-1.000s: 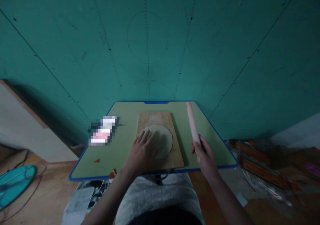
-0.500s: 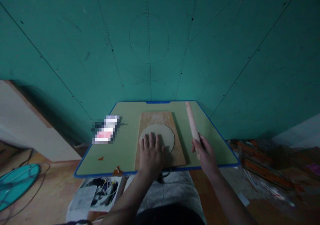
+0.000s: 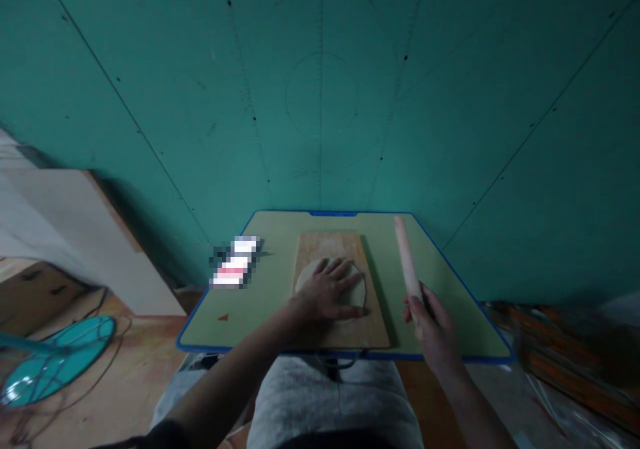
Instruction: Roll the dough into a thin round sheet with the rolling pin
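Note:
A flat round sheet of pale dough lies on a wooden board. My left hand rests over the dough with its fingers spread, covering much of the sheet's middle and front. In my right hand is a wooden rolling pin, gripped near its lower end. The pin is held right of the board, tilted with its free end toward the wall. Whether it touches the table cannot be seen.
The board sits on a small light-green table with a blue rim, close to a green wall. A blurred-out item lies at the table's left, near a small orange scrap. A pale panel leans at left.
My left hand has turned across the dough, its fingers now pointing right and spread wider. My right hand still holds the rolling pin beside the board. The whole view has shifted.

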Tool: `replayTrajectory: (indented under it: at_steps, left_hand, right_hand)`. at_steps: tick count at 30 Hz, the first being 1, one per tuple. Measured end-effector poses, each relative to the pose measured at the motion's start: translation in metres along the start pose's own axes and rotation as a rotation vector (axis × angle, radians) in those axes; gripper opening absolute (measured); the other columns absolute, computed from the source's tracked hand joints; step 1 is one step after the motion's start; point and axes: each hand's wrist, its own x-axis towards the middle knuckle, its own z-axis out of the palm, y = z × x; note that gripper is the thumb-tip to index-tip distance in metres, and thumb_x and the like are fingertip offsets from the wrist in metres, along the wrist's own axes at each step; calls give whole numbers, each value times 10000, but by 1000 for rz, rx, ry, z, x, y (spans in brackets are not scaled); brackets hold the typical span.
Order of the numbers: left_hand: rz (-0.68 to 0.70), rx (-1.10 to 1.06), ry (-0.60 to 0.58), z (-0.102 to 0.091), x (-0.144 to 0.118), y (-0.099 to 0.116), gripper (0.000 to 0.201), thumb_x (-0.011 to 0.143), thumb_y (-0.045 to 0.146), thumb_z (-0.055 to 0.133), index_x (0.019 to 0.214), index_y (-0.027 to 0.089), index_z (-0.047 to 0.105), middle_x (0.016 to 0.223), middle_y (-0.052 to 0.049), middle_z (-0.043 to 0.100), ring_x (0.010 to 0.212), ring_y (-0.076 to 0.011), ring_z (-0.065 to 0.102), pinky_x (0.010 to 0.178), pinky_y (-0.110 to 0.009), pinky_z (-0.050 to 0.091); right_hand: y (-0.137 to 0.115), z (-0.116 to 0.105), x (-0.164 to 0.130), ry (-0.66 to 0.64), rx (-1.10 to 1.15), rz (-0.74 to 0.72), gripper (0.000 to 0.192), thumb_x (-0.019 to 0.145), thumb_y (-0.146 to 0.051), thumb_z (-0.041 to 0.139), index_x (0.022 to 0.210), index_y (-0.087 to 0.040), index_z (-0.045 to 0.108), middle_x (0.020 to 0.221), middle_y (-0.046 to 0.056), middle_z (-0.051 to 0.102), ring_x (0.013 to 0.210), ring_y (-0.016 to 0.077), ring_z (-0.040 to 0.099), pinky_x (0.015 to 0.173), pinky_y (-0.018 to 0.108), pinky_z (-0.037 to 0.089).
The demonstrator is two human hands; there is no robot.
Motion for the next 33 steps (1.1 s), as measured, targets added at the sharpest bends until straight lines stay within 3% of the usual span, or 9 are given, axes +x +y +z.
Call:
replayTrajectory:
  at_steps: [6, 12, 14, 17, 19, 25, 29, 31, 33]
  left_hand:
    - [-131, -23, 47, 5, 0, 15, 864, 872, 813, 417, 1517, 237, 423, 1616, -149, 343, 1482, -379, 300, 1188, -575, 228]
    - [-562, 17, 168, 17, 4, 41, 743, 958, 635, 419, 1497, 124, 441, 1561, -236, 394, 1450, -474, 306, 1135, -682, 240]
    - [-479, 21, 159, 14, 1, 38, 710, 952, 624, 451, 1465, 135, 485, 1535, -232, 429, 1427, -464, 347, 1120, -672, 277]
    - [-184, 5, 122, 5, -10, 22, 706, 911, 679, 509, 1446, 217, 516, 1535, -164, 452, 1429, -389, 370, 1142, -581, 316]
    - [-116, 15, 107, 2, -16, 12, 740, 903, 693, 515, 1478, 230, 477, 1561, -147, 425, 1447, -369, 353, 1163, -556, 297]
    - [-327, 33, 112, 11, -12, 23, 747, 921, 674, 478, 1498, 200, 451, 1575, -163, 409, 1470, -398, 316, 1172, -593, 265]
    - [-515, -103, 244, 14, -5, 31, 614, 925, 558, 533, 1397, 165, 546, 1528, -190, 466, 1457, -412, 331, 1163, -648, 241]
    - [-505, -298, 320, 9, -8, 23, 454, 947, 486, 508, 1257, 183, 642, 1417, -165, 589, 1382, -368, 458, 1146, -603, 314]
    - [-494, -454, 364, -1, -17, 5, 445, 1007, 447, 358, 1194, 184, 664, 1192, -140, 727, 1189, -302, 635, 1049, -519, 459]
  right_hand:
    - [-1, 0, 1, -2, 4, 8, 485, 802, -621, 691, 1041, -200, 657, 627, -32, 566, 533, 130, 488, 467, 242, 363]
    - [-3, 1, 0, -18, 11, 29, 494, 802, -619, 685, 1075, -210, 649, 632, -37, 569, 471, 111, 425, 418, 240, 302]
    - [-7, 3, -1, -6, 6, 29, 507, 786, -627, 690, 1068, -207, 651, 618, -40, 557, 474, 114, 430, 413, 238, 300]
    - [-12, 6, -2, 8, -8, 34, 566, 753, -653, 695, 1081, -195, 648, 602, -42, 549, 471, 117, 436, 407, 234, 310]
    - [-13, 7, -2, -1, -12, 47, 600, 748, -663, 691, 1115, -191, 639, 609, -41, 560, 465, 116, 438, 404, 233, 319]
    - [-6, 4, -3, 9, -5, 42, 616, 771, -659, 680, 1170, -192, 628, 648, -34, 591, 478, 113, 443, 408, 230, 325]
    - [-6, 6, -3, -9, 13, 26, 595, 780, -650, 676, 1154, -188, 642, 621, -42, 577, 459, 110, 434, 405, 232, 318]
    - [-7, 7, -3, -18, 19, 19, 591, 773, -653, 680, 1139, -190, 642, 610, -46, 571, 446, 108, 425, 396, 232, 306]
    - [-8, 7, -2, -24, 20, 6, 592, 764, -660, 683, 1127, -195, 639, 601, -46, 569, 444, 111, 430, 393, 232, 307]
